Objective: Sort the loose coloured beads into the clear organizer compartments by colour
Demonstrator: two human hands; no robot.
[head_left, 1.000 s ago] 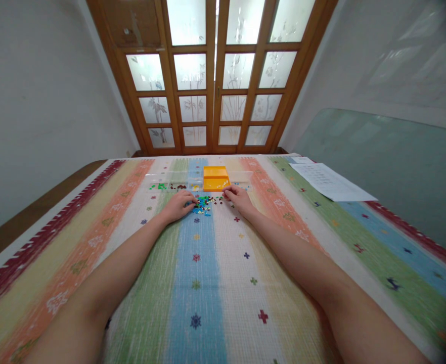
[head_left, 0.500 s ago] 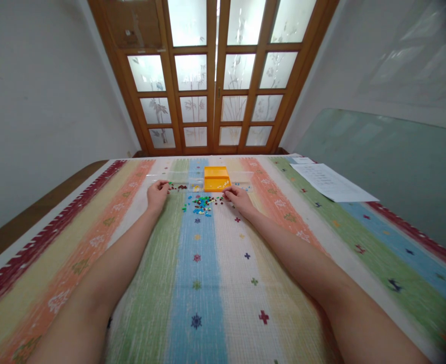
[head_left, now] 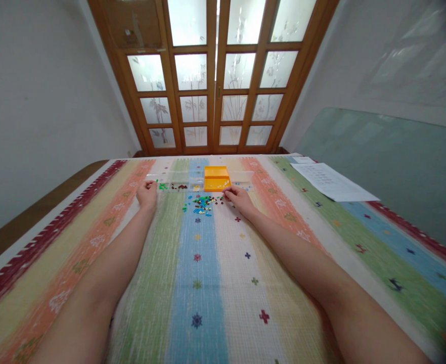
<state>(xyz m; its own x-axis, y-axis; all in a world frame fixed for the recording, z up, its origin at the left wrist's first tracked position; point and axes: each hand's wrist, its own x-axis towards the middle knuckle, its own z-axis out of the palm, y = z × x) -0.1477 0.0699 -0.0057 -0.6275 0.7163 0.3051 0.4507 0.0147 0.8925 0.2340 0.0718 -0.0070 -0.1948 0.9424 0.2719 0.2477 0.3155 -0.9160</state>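
A heap of tiny coloured beads [head_left: 203, 203] lies on the striped cloth [head_left: 208, 283] far in front of me. Behind it stands a row of clear trays [head_left: 177, 181] holding sorted beads, with an orange box [head_left: 216, 178] in the middle of the row. My left hand [head_left: 147, 193] is at the left end of the clear trays, fingers curled together over the leftmost compartment; what it pinches is too small to name. My right hand [head_left: 237, 195] rests at the right edge of the bead heap, fingers pinched at the beads just below the orange box.
A printed paper sheet [head_left: 331, 181] lies at the far right of the cloth. A glass pane [head_left: 390, 167] leans along the right wall. Wooden glazed doors [head_left: 211, 76] stand behind the table. The near cloth between my forearms holds nothing.
My left hand left the bead heap and moved left along the clear trays to their left end. My right hand stayed at the heap's right edge.
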